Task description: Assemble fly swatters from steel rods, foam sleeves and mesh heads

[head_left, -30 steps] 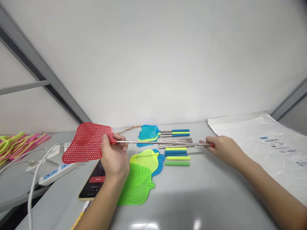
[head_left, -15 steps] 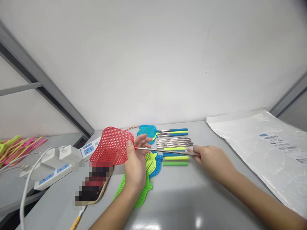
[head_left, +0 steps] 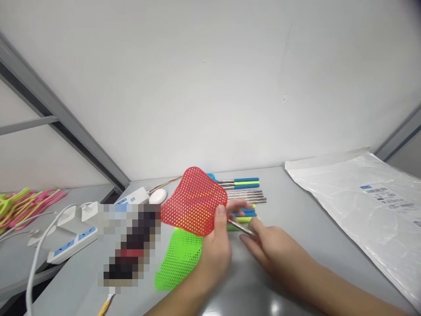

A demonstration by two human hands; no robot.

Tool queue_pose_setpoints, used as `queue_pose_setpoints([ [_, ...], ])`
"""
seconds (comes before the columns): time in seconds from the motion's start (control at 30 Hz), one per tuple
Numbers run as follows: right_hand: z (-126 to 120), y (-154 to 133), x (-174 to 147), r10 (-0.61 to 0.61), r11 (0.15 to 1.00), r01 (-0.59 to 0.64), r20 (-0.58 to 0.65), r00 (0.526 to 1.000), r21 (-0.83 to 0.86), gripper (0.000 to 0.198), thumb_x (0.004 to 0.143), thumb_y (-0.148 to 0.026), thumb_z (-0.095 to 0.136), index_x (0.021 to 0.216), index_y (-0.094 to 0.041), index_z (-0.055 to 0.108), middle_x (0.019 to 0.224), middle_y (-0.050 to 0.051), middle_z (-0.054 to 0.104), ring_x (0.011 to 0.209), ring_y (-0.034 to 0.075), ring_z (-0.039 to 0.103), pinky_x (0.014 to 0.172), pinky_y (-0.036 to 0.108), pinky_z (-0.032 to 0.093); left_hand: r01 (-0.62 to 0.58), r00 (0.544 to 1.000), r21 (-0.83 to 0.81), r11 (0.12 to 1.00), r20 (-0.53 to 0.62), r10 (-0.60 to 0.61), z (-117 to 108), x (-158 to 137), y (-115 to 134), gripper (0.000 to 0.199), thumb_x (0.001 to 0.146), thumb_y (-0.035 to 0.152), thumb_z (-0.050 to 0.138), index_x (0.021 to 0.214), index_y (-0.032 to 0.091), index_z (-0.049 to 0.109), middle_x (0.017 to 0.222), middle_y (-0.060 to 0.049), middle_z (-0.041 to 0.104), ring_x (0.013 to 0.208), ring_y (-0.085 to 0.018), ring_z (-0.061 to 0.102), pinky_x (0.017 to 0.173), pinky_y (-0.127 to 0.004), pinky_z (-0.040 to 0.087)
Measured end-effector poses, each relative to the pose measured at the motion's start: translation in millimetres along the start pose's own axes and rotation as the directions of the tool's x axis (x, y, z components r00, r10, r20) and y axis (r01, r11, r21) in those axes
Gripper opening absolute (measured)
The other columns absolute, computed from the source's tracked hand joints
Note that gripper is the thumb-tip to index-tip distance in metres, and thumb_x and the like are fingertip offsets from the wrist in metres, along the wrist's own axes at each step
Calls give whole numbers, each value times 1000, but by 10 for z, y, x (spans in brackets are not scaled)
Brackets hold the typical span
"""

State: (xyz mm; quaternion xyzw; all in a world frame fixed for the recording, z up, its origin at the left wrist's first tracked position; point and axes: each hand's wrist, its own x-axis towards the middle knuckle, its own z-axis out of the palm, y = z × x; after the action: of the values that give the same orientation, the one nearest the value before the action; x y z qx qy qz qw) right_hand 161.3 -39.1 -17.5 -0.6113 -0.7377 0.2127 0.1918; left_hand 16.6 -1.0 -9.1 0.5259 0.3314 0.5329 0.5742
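Note:
A red perforated fly swatter is held up over the table, its head tilted to the left. My left hand grips it at the neck, thumb against the head's edge and other fingers partly extended. My right hand pinches its metal rod, close to my left hand. Below lies a green swatter head, partly covered by my left arm. Behind my hands are thin metal rods and blue and yellow handles. The red head hides other swatter heads.
A white plastic mailer with a label covers the table's right side. On the left are power strips with plugs and cables, a blurred dark object and a round white item. Pink and yellow strips lie at the far left.
The red swatter head has moved right. My right hand has come lower and closer to my left, and much less of the rod shows between them.

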Motion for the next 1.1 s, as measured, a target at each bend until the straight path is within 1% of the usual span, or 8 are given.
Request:
queue_pose_setpoints([
  [0.27, -186, 113, 43, -47, 949, 57, -40, 998, 311, 21, 97, -42, 36, 92, -23, 45, 64, -3, 57, 55, 16, 53, 50, 25, 32, 0, 990, -11, 1000, 143, 1, 250, 269, 165, 50, 97, 53, 30, 103, 22, 69, 100, -8, 71, 91, -22, 62, 84, -37, 48],
  [0.4, -308, 111, 21, -51, 939, 93, -131, 990, 332, 20, 98, -44, 38, 98, -25, 45, 60, -7, 47, 52, 13, 43, 50, 25, 32, -89, 993, -86, 992, -84, 82, 74, 485, 264, 35, 91, 47, 52, 97, 17, 70, 96, -8, 71, 87, -21, 65, 78, -33, 50],
  [0.5, -312, 167, 29, -46, 958, 94, -177, 983, 270, 20, 97, -43, 39, 102, -26, 47, 61, -6, 50, 53, 14, 45, 51, 25, 34, -206, 942, -237, 949, -312, 127, -221, 599, 322, 27, 86, 40, 62, 95, 15, 68, 100, -8, 70, 96, -21, 64, 82, -31, 50],
  [0.63, -215, 265, 65, -91, 971, 136, -224, 970, 198, 17, 95, -40, 45, 101, -25, 50, 68, -3, 59, 56, 14, 52, 51, 25, 39, -243, 873, -109, 964, -457, 168, -660, 642, 401, 22, 81, 37, 67, 91, 18, 67, 93, -4, 69, 82, -15, 64, 73, -27, 50],
  [0.73, -145, 314, 76, -186, 961, 241, -328, 926, 137, 9, 93, -33, 51, 96, -25, 53, 76, 0, 63, 60, 14, 57, 50, 24, 43, -203, 901, 143, 969, -359, 242, -882, 606, 500, 25, 82, 43, 66, 85, 19, 69, 87, -5, 69, 78, -17, 63, 69, -28, 49],
  [0.8, -127, 338, 79, -299, 938, 346, -429, 852, 33, 0, 92, -25, 53, 92, -25, 53, 79, 2, 64, 65, 15, 59, 53, 24, 45, -214, 944, 211, 954, -207, 257, -959, 564, 583, 33, 84, 49, 61, 78, 18, 71, 88, -8, 70, 86, -21, 65, 75, -32, 50],
  [0.93, -140, 384, 101, -471, 877, 444, -524, 710, -186, 14, 88, -11, 56, 90, -25, 53, 81, 2, 64, 70, 15, 60, 58, 25, 45, -133, 991, 81, 988, 18, 133, -985, 437, 695, 48, 84, 61, 53, 93, 19, 74, 108, -13, 68, 104, -28, 62, 92, -40, 48],
  [1.1, -133, 454, 135, -553, 833, 465, -470, 688, -300, 17, 87, -7, 56, 88, -23, 53, 80, 2, 63, 65, 13, 56, 56, 25, 41, 60, 983, -42, 997, 176, -51, -917, 238, 659, 45, 89, 50, 55, 128, 30, 57, 131, -10, 57, 112, -29, 59, 96, -41, 48],
])
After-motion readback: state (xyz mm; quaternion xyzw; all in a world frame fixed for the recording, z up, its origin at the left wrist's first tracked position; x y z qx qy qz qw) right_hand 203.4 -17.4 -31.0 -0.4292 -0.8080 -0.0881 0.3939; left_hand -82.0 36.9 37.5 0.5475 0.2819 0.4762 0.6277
